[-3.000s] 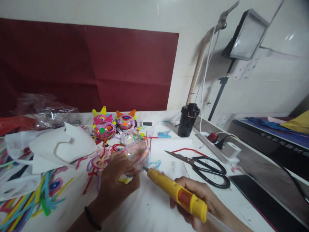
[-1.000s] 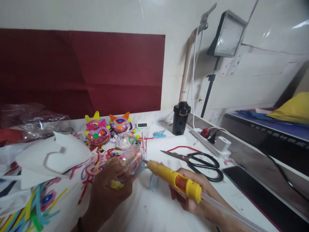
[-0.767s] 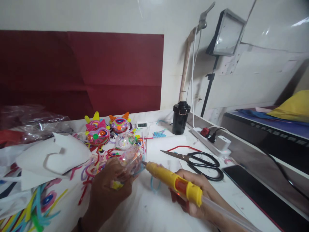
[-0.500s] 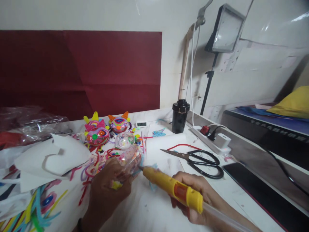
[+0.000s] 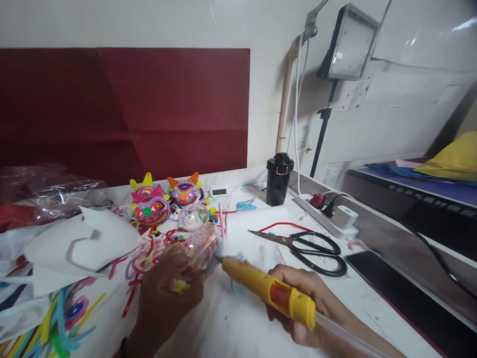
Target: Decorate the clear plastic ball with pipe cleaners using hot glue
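My left hand (image 5: 173, 286) is closed around a clear plastic ball (image 5: 204, 243) with pink and pale blue pieces on it; the fingers hide part of it. Some yellow shows below my palm. In my right hand (image 5: 298, 303) is a yellow hot glue gun (image 5: 261, 283), gripped from behind, a clear glue stick (image 5: 343, 333) running out of its rear. Its dark nozzle points left, at the ball's right side; whether they touch I cannot tell. Just beyond the ball sits another clear ball (image 5: 194, 217). Two decorated balls with ears stand farther back, one pink (image 5: 152, 210) and one with orange ears (image 5: 185, 191).
Black-handled scissors (image 5: 301, 246) lie on white paper, right of centre. A phone (image 5: 406, 298), a power strip (image 5: 324, 214) and a black cup (image 5: 279, 179) stand along the right. White paper scraps (image 5: 85, 243) and coloured strips (image 5: 48, 323) cover the left side.
Both hands, the ball and the glue gun keep nearly the same pose. The whole view has shifted very slightly.
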